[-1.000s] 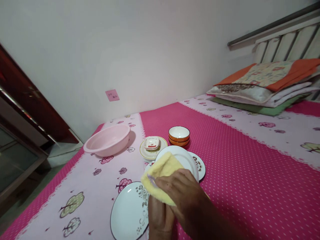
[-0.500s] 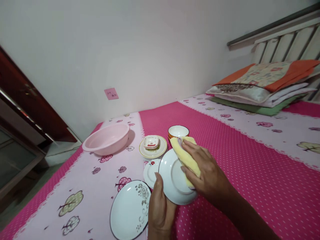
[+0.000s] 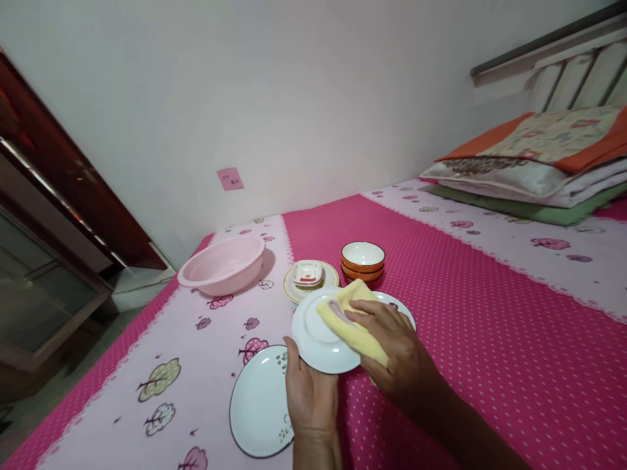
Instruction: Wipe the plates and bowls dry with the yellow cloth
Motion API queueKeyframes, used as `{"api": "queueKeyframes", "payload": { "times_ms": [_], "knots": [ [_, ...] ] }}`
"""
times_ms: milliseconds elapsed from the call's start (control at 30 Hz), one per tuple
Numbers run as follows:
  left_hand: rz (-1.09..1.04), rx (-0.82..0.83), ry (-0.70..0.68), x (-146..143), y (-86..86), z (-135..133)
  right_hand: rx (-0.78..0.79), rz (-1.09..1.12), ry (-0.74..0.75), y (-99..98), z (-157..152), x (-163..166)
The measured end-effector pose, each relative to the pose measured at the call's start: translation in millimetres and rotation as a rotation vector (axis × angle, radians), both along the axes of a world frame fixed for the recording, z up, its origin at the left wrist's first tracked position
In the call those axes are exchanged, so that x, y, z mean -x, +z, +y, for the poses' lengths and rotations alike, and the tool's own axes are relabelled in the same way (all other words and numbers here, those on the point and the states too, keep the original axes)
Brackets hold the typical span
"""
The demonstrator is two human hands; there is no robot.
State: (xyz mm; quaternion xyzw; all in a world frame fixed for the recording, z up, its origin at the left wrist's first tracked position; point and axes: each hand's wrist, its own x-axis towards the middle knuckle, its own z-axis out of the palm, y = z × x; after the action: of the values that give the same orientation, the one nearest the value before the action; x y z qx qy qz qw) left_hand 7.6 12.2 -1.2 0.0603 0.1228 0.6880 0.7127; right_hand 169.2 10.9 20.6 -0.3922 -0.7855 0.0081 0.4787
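Observation:
My left hand point(image 3: 308, 393) grips the near rim of a small white plate point(image 3: 313, 336), held bottom side up above the bed. My right hand point(image 3: 392, 352) presses a folded yellow cloth point(image 3: 350, 321) against that plate's underside. Under and left of the held plate lies a larger white plate with a dark floral rim point(image 3: 257, 405). Another patterned plate point(image 3: 401, 308) peeks out behind my right hand.
A pink basin point(image 3: 223, 264) sits at the back left. A stack of saucers with a small square dish point(image 3: 307, 277) and stacked orange bowls point(image 3: 363, 260) stand behind the plates. Folded bedding point(image 3: 533, 170) lies at the far right on the pink bedsheet point(image 3: 490, 313). A dark cabinet point(image 3: 44, 215) stands left.
The cloth has slid from the plate's far right edge back across its underside toward the centre. The plate has tipped flatter, and the camera has shifted slightly.

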Motion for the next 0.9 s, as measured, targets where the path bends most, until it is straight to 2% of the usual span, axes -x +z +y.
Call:
{"api": "queueKeyframes", "payload": {
  "times_ms": [133, 267, 400, 633, 900],
  "knots": [
    [-0.06, 0.004, 0.017, 1.8, -2.3, -1.0, -0.049, -0.076, 0.125, 2.1, -11.8, 9.2],
    [-0.037, 0.019, 0.02, -0.2, -3.9, -4.0, -0.032, -0.145, 0.22, 7.0, -18.4, 11.8],
    [0.01, -0.001, -0.031, -7.2, 3.5, -9.7, -0.025, -0.164, 0.262, 11.6, -21.9, 13.9],
    [0.011, 0.103, -0.062, -29.5, 19.5, -21.7, -0.058, -0.155, 0.145, 16.4, -24.6, 15.2],
    [0.083, -0.025, -0.151, -42.4, 5.4, -22.5, -0.085, -0.079, -0.068, 16.9, -16.9, 6.0]
  ]
}}
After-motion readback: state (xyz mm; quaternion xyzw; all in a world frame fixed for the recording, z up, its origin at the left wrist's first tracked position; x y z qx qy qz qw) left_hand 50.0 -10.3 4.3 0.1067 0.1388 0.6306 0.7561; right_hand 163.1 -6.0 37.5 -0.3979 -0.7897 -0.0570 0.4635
